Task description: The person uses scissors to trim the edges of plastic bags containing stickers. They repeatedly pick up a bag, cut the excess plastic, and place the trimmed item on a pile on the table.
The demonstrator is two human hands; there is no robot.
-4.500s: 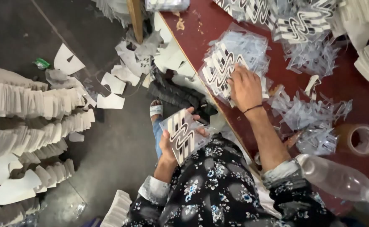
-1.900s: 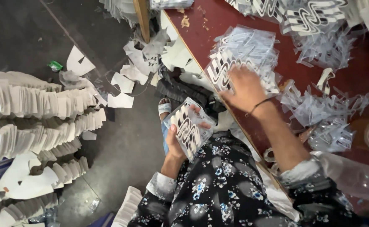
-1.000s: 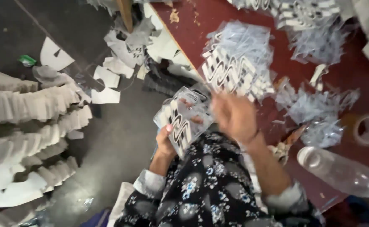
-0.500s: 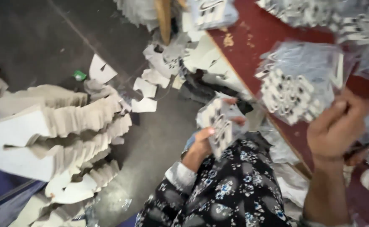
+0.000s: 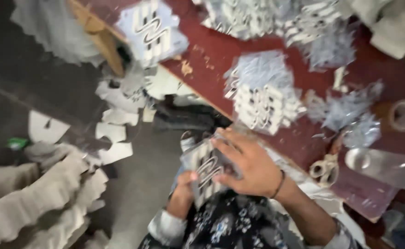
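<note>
A dark red table (image 5: 221,55) carried heaps of clear packets (image 5: 262,99), a tape roll (image 5: 403,115) at three o'clock and a plastic bottle (image 5: 387,163) below it. The grey floor (image 5: 142,184) held white scraps (image 5: 112,131) at nine o'clock.

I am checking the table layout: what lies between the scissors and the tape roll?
In the head view, the wide end of a clear plastic bottle lies between the scissors and the tape roll, on the red table.
</note>
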